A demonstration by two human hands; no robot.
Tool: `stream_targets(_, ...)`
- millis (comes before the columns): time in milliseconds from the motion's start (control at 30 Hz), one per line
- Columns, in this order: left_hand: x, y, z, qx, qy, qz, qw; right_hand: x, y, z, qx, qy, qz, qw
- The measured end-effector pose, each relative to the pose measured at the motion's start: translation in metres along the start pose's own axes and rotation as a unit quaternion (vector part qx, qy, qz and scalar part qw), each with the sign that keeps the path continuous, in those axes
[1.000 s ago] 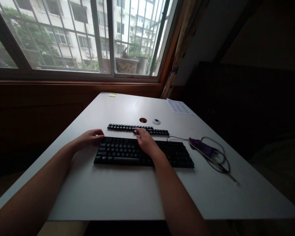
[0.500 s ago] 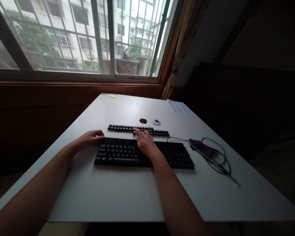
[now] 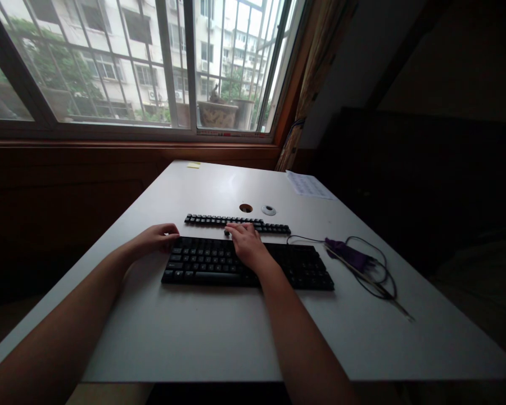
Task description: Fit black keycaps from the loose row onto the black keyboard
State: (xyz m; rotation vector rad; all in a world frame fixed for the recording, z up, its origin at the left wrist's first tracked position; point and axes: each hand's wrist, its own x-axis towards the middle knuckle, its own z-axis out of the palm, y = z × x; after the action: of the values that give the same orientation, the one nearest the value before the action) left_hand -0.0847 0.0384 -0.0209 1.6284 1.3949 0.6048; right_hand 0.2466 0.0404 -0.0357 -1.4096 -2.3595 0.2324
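L hand is curled at the top L corner of the black keyboard, tips right by it; can't tell if they pinch it. Next, a small black key is at the tips of the R hand, fingers narrow & holding it, btwn the keyboard & the rows of keys behind. Far R: purple bag w/ a loopy cord.

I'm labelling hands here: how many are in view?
2: the left hand at the far left corner of the black keyboard, and the right hand over its far edge, near the keycap rows.
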Motion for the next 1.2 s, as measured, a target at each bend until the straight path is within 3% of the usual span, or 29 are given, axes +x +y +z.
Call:
stream_targets(567, 0.002, -0.003, 0.0, 0.007, -0.003, 0.011, 1.0, 0.007, -0.002, -0.007, -0.008, -0.01, -0.05, 0.999)
stream_targets(1200, 0.002, -0.004, 0.001, -0.015, -0.001, 0.002, 1.0, 0.019, -0.03, -0.007, -0.103, 0.007, 0.045, 0.994)
